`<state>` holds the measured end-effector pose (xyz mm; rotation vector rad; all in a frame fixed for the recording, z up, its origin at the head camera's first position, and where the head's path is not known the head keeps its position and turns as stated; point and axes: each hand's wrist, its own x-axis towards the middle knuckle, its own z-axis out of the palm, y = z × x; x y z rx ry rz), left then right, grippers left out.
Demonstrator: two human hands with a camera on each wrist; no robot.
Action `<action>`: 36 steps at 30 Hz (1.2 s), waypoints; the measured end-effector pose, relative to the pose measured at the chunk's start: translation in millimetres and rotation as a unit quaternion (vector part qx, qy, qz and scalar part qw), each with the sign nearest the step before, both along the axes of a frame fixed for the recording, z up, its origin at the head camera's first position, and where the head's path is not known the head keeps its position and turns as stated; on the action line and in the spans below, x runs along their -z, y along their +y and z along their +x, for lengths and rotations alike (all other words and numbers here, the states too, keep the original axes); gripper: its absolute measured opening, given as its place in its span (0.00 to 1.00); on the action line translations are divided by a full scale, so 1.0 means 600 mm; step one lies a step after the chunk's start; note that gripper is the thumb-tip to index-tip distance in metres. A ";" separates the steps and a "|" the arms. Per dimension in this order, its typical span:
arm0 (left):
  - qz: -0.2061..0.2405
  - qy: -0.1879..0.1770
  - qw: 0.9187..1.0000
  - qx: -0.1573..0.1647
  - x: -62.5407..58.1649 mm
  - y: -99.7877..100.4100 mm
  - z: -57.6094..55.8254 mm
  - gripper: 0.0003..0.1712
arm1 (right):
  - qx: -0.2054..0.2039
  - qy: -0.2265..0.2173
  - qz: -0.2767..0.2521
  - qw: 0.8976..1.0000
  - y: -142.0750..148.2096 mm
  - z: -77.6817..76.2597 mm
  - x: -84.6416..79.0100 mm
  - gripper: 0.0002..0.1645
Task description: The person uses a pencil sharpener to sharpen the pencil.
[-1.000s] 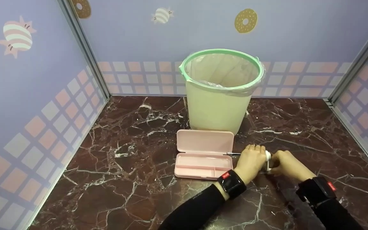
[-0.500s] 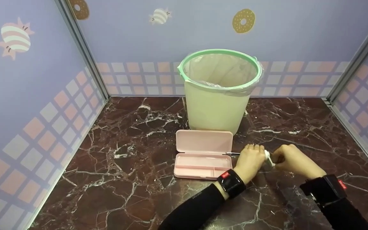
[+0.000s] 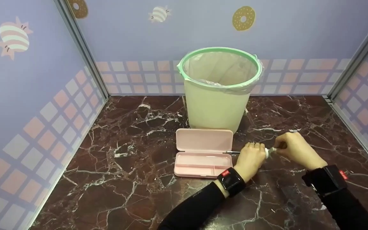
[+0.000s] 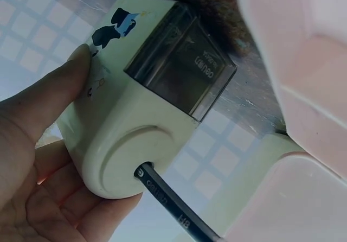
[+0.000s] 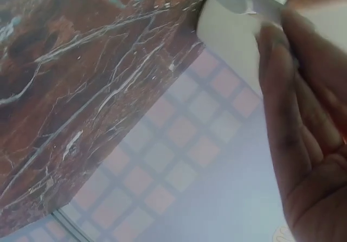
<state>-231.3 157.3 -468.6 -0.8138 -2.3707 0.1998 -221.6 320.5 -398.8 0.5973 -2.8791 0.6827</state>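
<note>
My left hand (image 3: 251, 159) grips a white pencil sharpener (image 4: 116, 112) with penguin stickers and a dark see-through shavings drawer. A dark pencil (image 4: 173, 207) marked HB sticks out of the sharpener's round hole, pointing left over the open case in the head view. My right hand (image 3: 294, 150) pinches the sharpener's crank handle (image 5: 265, 6) between thumb and fingers, just right of the left hand. An open pink pencil case (image 3: 192, 170) lies left of the left hand, its tray divided into compartments. Most of the sharpener is hidden behind the left hand in the head view.
A pale green waste bin (image 3: 216, 105) with a clear liner and green rim stands behind the case, close to its raised lid. Patterned panels (image 3: 133, 76) enclose the marble table (image 3: 129, 198) at the back and sides.
My right hand has swung the crank round, from low beside the sharpener to higher and farther away from me. The left hand, sharpener and pencil stay nearly in place.
</note>
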 end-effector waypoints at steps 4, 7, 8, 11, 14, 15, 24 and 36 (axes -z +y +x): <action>-0.011 -0.013 1.000 0.001 -0.002 0.001 -0.001 0.14 | 0.032 0.050 0.011 0.998 -0.003 -0.021 0.007 0.11; -0.014 -0.017 1.000 0.002 -0.002 0.003 -0.001 0.13 | 0.048 0.063 0.019 0.997 -0.003 -0.037 0.016 0.10; -0.014 -0.017 1.000 0.002 -0.001 0.004 -0.001 0.13 | 0.052 0.063 0.018 0.997 -0.003 -0.042 0.019 0.10; -0.015 -0.009 1.000 0.003 0.000 0.004 -0.001 0.13 | 0.059 0.059 0.010 0.996 0.000 -0.055 0.032 0.09; -0.018 -0.004 1.000 0.003 0.000 0.004 -0.002 0.13 | 0.060 0.057 0.003 0.997 0.002 -0.066 0.046 0.08; -0.019 -0.003 1.000 0.003 0.000 0.004 -0.002 0.13 | 0.060 0.057 0.001 0.997 0.002 -0.069 0.051 0.08; -0.009 0.008 1.000 0.004 0.001 0.002 0.001 0.13 | 0.043 0.047 0.005 0.998 0.005 -0.079 0.100 0.08; 0.008 0.037 0.999 -0.004 0.006 -0.001 -0.003 0.09 | 0.020 0.006 0.009 1.000 0.001 -0.066 0.125 0.12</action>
